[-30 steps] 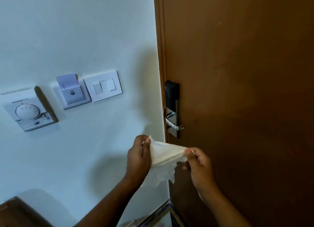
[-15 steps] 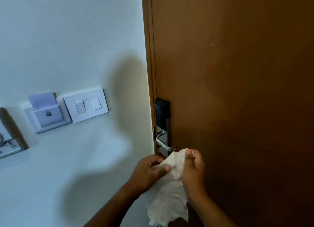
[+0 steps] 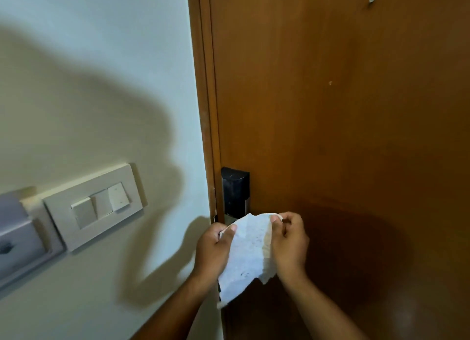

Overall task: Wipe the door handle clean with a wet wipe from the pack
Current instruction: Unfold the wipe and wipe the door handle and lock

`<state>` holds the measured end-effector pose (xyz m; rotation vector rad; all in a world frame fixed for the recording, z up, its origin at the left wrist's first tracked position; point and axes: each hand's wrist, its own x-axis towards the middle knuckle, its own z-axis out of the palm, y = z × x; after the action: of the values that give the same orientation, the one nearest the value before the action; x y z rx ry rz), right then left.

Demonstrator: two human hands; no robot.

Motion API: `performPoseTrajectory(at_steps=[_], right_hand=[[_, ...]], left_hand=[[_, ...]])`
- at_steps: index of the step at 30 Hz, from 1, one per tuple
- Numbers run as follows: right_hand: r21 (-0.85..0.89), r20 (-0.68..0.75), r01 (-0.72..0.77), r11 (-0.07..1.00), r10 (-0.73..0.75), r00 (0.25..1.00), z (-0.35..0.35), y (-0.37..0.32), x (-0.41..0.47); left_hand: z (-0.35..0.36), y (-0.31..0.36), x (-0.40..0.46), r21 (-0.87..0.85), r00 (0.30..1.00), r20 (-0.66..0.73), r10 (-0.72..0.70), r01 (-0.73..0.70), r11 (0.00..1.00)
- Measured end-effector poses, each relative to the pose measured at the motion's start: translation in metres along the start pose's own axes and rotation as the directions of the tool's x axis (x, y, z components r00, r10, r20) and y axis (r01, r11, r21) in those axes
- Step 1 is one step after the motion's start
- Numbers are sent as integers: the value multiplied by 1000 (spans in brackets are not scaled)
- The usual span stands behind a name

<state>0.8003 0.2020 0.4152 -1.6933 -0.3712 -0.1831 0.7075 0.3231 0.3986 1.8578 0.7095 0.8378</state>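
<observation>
A white wet wipe (image 3: 248, 253) hangs spread between my two hands, right in front of the door lock. My left hand (image 3: 212, 248) pinches its upper left edge, and my right hand (image 3: 288, 240) pinches its upper right corner. The black lock body (image 3: 235, 190) shows on the brown door (image 3: 343, 110) just above the wipe. The metal door handle is hidden behind the wipe and my hands. No wipe pack is in view.
The door frame (image 3: 203, 85) runs down the middle, with a pale wall to its left. A white switch plate (image 3: 96, 206) and a key-card holder (image 3: 17, 235) sit on that wall. A small metal pin (image 3: 371, 0) sticks out of the door at top right.
My view has come closer to the door and tilted up. The wipe, bunched between my hands half a second ago, is spread wider and now covers the handle.
</observation>
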Motion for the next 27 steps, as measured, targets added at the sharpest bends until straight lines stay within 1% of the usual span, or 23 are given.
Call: performPoseTrajectory(at_steps=[2,4,5,7,9,10,11,12,13,15,16,17,18,19,21,24,27], right_hand=[[-85,-13,-25,996,24,1000,1,5,7],[-202,26,-26,979,32,999,-2,8,8],[-229,49,-4,973,16,999,-4,9,6],[-272,78,81,959,-61,995,-9,11,-4],[-390,123,261,883,-232,965,-10,13,-17],[-430,196,366,825,-310,930,-7,14,-23],[-451,299,457,766,-353,887,-1,14,-27],[-463,415,527,713,-351,840,8,14,-30],[-486,515,572,661,-312,798,16,15,-32],[-537,645,645,543,-228,729,28,22,-32],[-555,677,676,485,-209,706,31,26,-31],[-571,696,700,428,-200,690,33,30,-28],[-580,707,720,382,-203,678,35,32,-24],[-585,712,732,349,-210,670,37,34,-22],[-599,708,735,317,-218,671,43,33,-13],[-605,723,746,279,-198,661,53,31,-9],[-611,732,746,266,-170,660,61,30,-10]], left_hand=[[7,-3,15,83,1000,-10,18,-17,996],[13,-7,26,126,1000,-25,-1,4,992],[15,-10,30,124,999,-32,-18,22,992],[19,-16,34,115,998,-38,-55,59,992],[20,-21,34,119,996,-50,-74,80,990],[19,-22,34,122,995,-55,-82,88,989],[19,-21,33,131,995,-53,-89,95,987],[16,-19,34,152,995,-57,-83,91,984],[13,-17,34,194,996,-69,-61,74,978],[6,-13,34,303,990,-124,61,-20,953],[2,-10,34,364,975,-147,165,-102,926],[-1,-6,36,447,944,-156,291,-196,873],[-4,1,40,546,903,-142,406,-271,793],[-7,9,43,621,868,-107,484,-322,715],[-7,30,59,698,826,-21,563,-391,600],[-5,54,82,758,780,68,622,-446,476],[-3,79,105,800,702,137,699,-494,340]])
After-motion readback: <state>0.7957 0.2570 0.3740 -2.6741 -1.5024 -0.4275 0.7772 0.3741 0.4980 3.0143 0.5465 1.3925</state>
